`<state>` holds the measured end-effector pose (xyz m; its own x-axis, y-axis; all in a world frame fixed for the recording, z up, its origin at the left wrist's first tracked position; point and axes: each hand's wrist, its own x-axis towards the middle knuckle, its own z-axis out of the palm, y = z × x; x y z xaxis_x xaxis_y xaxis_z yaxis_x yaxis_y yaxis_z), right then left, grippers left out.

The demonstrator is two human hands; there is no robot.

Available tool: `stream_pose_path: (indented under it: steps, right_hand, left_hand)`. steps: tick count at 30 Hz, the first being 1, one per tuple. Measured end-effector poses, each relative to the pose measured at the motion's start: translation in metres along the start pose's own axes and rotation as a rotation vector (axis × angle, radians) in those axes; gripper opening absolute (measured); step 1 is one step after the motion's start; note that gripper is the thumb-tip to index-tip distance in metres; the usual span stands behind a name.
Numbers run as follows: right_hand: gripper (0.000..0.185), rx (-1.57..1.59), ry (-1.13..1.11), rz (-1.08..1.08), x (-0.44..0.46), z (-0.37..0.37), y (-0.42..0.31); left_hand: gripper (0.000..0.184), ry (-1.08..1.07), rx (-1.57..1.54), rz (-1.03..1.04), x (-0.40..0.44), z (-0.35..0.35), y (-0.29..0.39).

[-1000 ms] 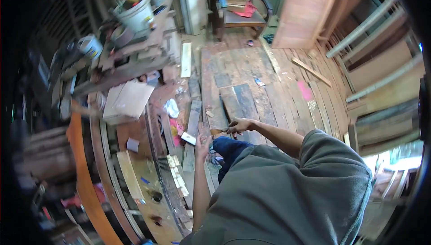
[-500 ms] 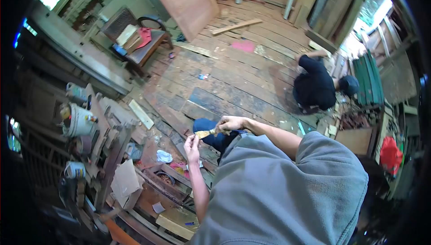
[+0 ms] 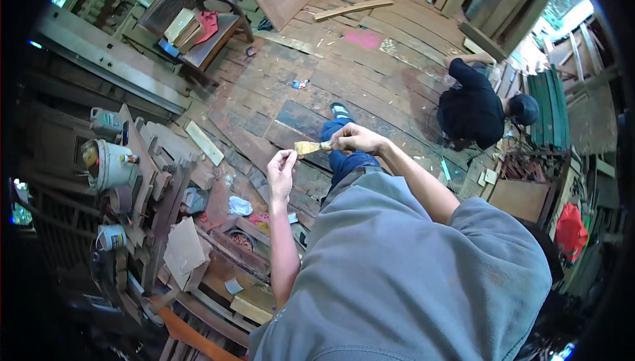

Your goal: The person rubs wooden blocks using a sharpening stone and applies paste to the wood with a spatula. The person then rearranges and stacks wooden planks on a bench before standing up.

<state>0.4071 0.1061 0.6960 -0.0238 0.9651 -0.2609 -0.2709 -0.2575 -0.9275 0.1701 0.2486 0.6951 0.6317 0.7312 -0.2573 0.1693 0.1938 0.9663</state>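
Observation:
My right hand [image 3: 357, 138] is closed around the handle of a putty knife [image 3: 309, 147], whose flat blade is coated with something yellowish. The blade points left, toward my left hand [image 3: 282, 164]. Thumb and fingertips of that hand pinch together at the blade's end and touch its edge. Whether a small bit of material sits between those fingertips is too fine to see. Both hands are held in front of my body, above the plank floor [image 3: 317, 77].
A person in dark clothes [image 3: 471, 106] crouches at the right. On the left, a bucket [image 3: 114, 164] and small tubs stand by stacked timber [image 3: 165, 222]. An armchair [image 3: 218, 34] holds boxes. A wooden strip [image 3: 354, 10] lies on the floor, and a red bag [image 3: 571, 231] is far right.
Both hands and the putty knife have risen in the view as the camera shifted. One foot has come into sight ahead of me. The grip on the handle looks unchanged.

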Motion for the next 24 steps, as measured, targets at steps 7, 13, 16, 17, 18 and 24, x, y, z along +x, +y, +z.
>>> stream_pose_path:
  steps: [7, 13, 16, 17, 18, 24]
  right_hand:
    - [0.017, 0.105, -0.032, -0.049, 0.064, -0.063, -0.054]
    - [0.019, 0.053, 0.009, -0.128, 0.122, -0.178, -0.107]
    - [0.019, 0.116, 0.068, -0.135, 0.136, -0.243, -0.147]
    - [0.018, 0.166, 0.060, -0.147, 0.137, -0.264, -0.164]
    - [0.018, 0.170, 0.081, -0.168, 0.139, -0.285, -0.182]
    - [0.025, 0.066, 0.313, -0.197, 0.131, -0.363, -0.259]
  left_hand:
    - [0.013, 0.045, 0.071, 0.040, 0.078, 0.019, 0.078]
    - [0.013, 0.016, 0.117, 0.203, 0.215, 0.071, 0.133]
    - [0.005, -0.034, 0.182, 0.197, 0.288, 0.117, 0.179]
    - [0.007, -0.088, 0.161, 0.226, 0.312, 0.133, 0.196]
    - [0.007, -0.110, 0.168, 0.228, 0.339, 0.146, 0.209]
    - [0.010, -0.220, 0.230, 0.355, 0.454, 0.217, 0.266]
